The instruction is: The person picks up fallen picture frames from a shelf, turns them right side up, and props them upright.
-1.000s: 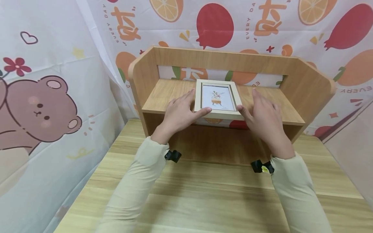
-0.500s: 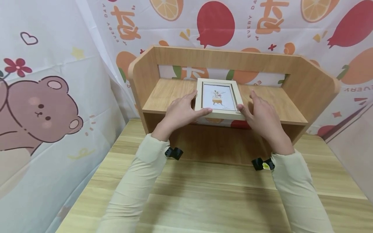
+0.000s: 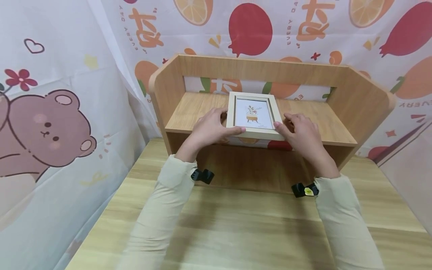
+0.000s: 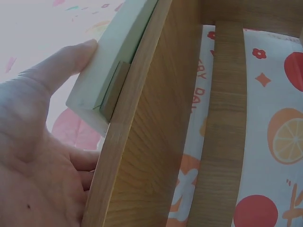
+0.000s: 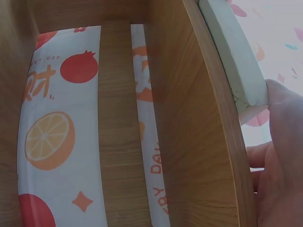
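A cream picture frame [image 3: 255, 133] with a potted-plant print lies face up on the upper board of a wooden desk shelf [image 3: 307, 107], its front edge close to the board's front edge. My left hand [image 3: 210, 127] holds the frame's left side, thumb across the front corner and fingers bent beside the side edge. At the opposite corner my right hand [image 3: 303, 133] has its thumb on the frame and its fingers curled close along the right side. In the left wrist view the thumb presses the pale frame edge [image 4: 111, 56]; some fingers are hidden behind the wooden board [image 4: 142, 123].
The shelf stands on a light wood-grain table [image 3: 236, 232], with an open lower compartment [image 3: 249, 165] under the board. Its raised side panels flank the hands. A fruit-print cloth [image 3: 209, 33] hangs behind, and a bear-print cloth [image 3: 50, 127] hangs on the left.
My right hand's fingers have curled in from nearly straight toward the frame's right side. The left hand's fingers have bent slightly more. The frame stays about where it was.
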The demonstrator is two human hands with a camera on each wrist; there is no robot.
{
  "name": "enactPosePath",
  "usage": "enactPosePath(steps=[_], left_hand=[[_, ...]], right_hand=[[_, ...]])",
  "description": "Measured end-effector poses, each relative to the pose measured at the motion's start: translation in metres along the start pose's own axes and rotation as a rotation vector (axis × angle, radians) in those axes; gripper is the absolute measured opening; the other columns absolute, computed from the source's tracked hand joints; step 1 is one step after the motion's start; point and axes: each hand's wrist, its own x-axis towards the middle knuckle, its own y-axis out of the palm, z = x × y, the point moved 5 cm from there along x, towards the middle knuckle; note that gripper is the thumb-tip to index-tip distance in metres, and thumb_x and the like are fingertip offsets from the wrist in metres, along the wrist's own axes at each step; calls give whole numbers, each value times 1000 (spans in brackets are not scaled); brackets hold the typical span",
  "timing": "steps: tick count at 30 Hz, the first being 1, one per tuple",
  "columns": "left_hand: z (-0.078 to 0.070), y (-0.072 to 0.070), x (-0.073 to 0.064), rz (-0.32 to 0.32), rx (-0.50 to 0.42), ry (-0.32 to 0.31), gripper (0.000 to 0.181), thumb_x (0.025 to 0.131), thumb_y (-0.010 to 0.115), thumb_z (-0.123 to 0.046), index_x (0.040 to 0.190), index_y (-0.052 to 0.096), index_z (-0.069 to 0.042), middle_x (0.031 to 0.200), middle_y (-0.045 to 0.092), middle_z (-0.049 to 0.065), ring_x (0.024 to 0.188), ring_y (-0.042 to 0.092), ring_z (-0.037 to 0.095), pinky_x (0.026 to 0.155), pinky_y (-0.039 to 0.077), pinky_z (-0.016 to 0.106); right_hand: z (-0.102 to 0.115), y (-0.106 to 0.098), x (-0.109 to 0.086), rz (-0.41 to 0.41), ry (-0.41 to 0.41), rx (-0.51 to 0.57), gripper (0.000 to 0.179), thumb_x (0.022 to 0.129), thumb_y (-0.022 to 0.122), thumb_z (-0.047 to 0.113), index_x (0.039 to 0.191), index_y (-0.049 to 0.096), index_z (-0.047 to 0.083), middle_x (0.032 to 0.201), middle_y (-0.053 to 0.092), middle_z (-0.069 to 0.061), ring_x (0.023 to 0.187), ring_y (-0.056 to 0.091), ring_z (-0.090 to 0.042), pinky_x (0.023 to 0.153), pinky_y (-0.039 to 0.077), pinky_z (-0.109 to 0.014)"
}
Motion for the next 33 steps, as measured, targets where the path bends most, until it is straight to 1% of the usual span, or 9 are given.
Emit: enactPosePath(steps=[5, 11, 18, 22, 24, 27, 30, 33], left_hand=[[3, 1, -2, 17, 44, -12, 90, 77, 69, -61, 147, 37, -14, 143, 45, 6, 128, 41, 23, 109, 29, 46], [6, 1, -2, 41, 71, -5, 89, 80, 65, -62, 148, 35, -14, 143, 45, 5, 130, 41, 23, 110, 27, 46], [8, -2, -1, 87, 31, 34, 85, 83, 65, -56, 151, 32, -15, 151, 38, 6, 140, 35, 24, 113, 26, 48], [10, -3, 0, 109, 12, 47, 83, 85, 64, -54, 151, 32, -16, 153, 36, 7, 142, 32, 24, 113, 27, 48], [11, -3, 1, 114, -21, 46, 81, 85, 65, -53, 151, 33, -18, 153, 37, 6, 142, 32, 23, 113, 27, 48], [9, -2, 2, 129, -122, 49, 77, 85, 68, -47, 150, 36, -19, 152, 39, 4, 140, 33, 21, 113, 27, 47], [8, -2, 2, 147, -236, 45, 75, 85, 71, -38, 148, 38, -15, 151, 41, 4, 137, 34, 19, 114, 27, 44], [8, -2, 1, 160, -310, 33, 76, 84, 73, -32, 148, 38, -10, 150, 41, 6, 136, 34, 19, 115, 26, 41]], right_hand=[[-1, 2, 0, -4, 2, -16, 69, 96, 43, 56, 142, 47, 4, 134, 47, -22, 123, 35, -37, 100, 23, -55], [-3, 4, 1, 7, 6, -18, 68, 96, 43, 55, 141, 47, 4, 130, 48, -20, 118, 35, -35, 96, 24, -53], [-4, 3, 2, 7, 9, -8, 66, 97, 44, 53, 141, 48, 4, 127, 48, -18, 116, 34, -34, 92, 24, -50], [-4, 3, 2, 13, 17, 7, 64, 97, 44, 52, 140, 49, 5, 126, 48, -17, 114, 34, -33, 91, 24, -50], [-5, 2, 3, 18, 22, 18, 63, 96, 45, 51, 140, 50, 5, 124, 49, -17, 113, 35, -33, 90, 24, -49], [-6, 2, 4, 22, 23, 34, 61, 96, 46, 50, 139, 51, 6, 122, 50, -16, 111, 36, -32, 87, 25, -46], [-8, 1, 4, 28, 9, 42, 59, 97, 46, 48, 139, 52, 6, 120, 50, -16, 109, 37, -31, 84, 25, -44], [-8, 0, 4, 41, -5, 70, 57, 97, 47, 46, 137, 53, 6, 121, 50, -16, 109, 37, -31, 83, 24, -43]])
